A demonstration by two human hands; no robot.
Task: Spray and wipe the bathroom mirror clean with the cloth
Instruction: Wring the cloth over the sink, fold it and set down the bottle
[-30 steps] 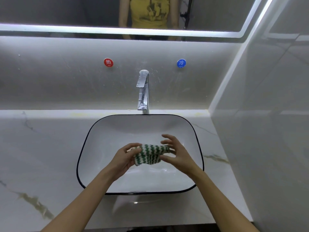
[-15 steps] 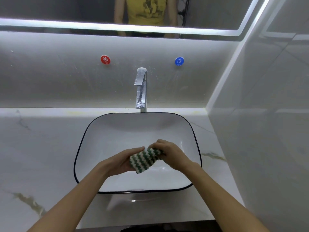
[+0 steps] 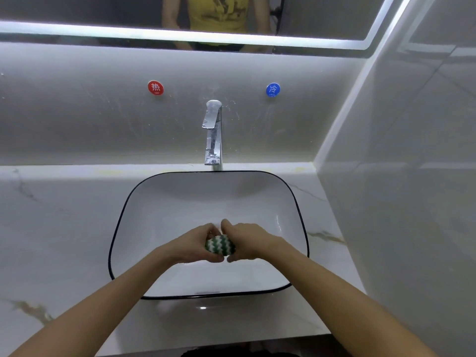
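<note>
Both hands are meeting over the middle of the sink [image 3: 123, 215], squeezing the cloth [image 3: 220, 244] between them. The cloth, striped in green and white zigzags, is bunched into a tight ball, and only a small rounded part of it is showing between the palms. The left hand [image 3: 192, 244] is wrapping around the cloth from the left, with its fingers curling over the top and its thumb tucking underneath. The right hand [image 3: 246, 240] is gripping the cloth from the right in much the same way, with its fingers curling over and its thumb closing in from below. The fingertips of the two hands are nearly touching above the ball. Both bare forearms are reaching in from the bottom corners of the view, and the hands are hanging above the bowl rather than resting on it. The sink is a white basin with a thin black rim, sitting on a pale marbled counter [image 3: 51, 240]. A chrome tap [image 3: 213, 135] is standing upright just behind the basin, with its spout pointing toward the bowl. On the wall behind it, a red round sticker [image 3: 155, 87] is sitting to the left of the tap and a blue round sticker [image 3: 272, 89] to the right. The mirror [image 3: 77, 9] is running along the top of the view above a lit strip, and it is reflecting a person's torso in a yellow top.
</note>
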